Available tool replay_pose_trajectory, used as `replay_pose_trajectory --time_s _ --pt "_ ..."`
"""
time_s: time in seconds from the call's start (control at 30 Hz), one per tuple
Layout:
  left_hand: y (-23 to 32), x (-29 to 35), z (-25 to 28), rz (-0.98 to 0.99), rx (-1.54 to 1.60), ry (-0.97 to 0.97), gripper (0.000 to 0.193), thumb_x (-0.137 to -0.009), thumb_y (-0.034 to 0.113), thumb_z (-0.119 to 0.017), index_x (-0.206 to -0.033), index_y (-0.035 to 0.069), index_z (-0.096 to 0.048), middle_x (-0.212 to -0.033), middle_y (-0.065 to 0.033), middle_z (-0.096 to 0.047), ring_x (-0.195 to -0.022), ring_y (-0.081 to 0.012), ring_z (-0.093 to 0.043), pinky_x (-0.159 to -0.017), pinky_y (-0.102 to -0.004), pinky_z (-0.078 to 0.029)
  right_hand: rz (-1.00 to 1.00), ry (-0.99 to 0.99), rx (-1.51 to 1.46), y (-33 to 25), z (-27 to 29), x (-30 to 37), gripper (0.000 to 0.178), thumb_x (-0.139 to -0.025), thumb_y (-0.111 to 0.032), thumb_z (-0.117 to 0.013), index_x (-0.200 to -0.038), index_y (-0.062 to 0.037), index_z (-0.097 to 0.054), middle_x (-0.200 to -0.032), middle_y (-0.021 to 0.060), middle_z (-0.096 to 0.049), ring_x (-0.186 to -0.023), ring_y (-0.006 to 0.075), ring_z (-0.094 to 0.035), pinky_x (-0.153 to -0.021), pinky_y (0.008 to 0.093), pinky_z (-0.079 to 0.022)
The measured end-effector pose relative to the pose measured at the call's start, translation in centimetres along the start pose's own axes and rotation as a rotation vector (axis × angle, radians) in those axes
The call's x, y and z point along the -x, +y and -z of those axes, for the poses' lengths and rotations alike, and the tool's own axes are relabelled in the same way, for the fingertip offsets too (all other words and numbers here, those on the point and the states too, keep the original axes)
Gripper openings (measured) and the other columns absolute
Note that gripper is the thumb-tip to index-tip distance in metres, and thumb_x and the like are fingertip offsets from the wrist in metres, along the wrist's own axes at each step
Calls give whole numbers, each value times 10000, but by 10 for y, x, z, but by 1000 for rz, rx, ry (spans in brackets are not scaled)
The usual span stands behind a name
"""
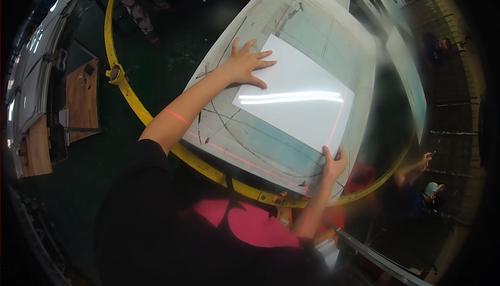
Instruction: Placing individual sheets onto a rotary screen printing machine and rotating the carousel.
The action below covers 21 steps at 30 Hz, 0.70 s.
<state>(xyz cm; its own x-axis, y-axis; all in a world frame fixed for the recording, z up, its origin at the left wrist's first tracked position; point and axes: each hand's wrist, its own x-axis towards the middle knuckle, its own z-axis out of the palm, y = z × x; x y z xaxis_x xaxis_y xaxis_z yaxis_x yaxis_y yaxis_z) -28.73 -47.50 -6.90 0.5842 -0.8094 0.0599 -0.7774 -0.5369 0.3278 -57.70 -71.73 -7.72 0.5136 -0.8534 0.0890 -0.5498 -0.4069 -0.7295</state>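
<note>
A glossy white rectangular sheet [297, 83] lies on a large pale board [297, 153] with rounded corners, a light blue-green middle and dark drawn lines. My left hand [247, 66] is open, its fingers spread wide over the far left part of the sheet and the board beside it. At the sheet's near right corner is my right hand [335, 166], closed, with thumb and curled fingers at the corner. Part of its grip is hidden. A bright light reflection crosses the sheet. Thin red light lines run over the sheet, the board's near edge and my left forearm.
A curved yellow rail [112, 41] rings the board on the left and near sides. To the left stand stacked panels [31, 67] and a brown wooden board [82, 101]. Other people [429, 189] are at the right. More pale panels [403, 72] stand at the far right.
</note>
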Motion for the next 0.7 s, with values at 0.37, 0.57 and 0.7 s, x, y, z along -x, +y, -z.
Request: replay_pose_trajectory --time_s 0.37,0.57,0.7 --pt "-2 -6 0 -9 -51 -55 778 -555 637 -619 -1237 313 -433 -1372 3 -287 -1285 -347 -59 -941 -604 92 7 25 -10 8 -2 8 618 -587 -207 -777 -1067 72 -505 -1027 161 -502 -944 260 -513 -822 346 -414" --pt "0 -6 -2 -13 -64 -32 782 -549 641 -617 -1236 314 -432 -1367 7 -295 -1283 -357 -63 -935 -619 97 32 30 -31 13 -2 6 610 -597 -222 -771 -1072 55 -507 -1034 152 -498 -941 263 -513 -818 359 -415" --pt "0 -6 -2 -10 -79 -34 787 -541 647 -615 -1233 318 -433 -1364 11 -299 -1281 -365 -64 -932 -630 107 25 49 1 12 -2 7 599 -592 -228 -773 -1063 44 -521 -1031 146 -503 -936 262 -515 -821 355 -414"
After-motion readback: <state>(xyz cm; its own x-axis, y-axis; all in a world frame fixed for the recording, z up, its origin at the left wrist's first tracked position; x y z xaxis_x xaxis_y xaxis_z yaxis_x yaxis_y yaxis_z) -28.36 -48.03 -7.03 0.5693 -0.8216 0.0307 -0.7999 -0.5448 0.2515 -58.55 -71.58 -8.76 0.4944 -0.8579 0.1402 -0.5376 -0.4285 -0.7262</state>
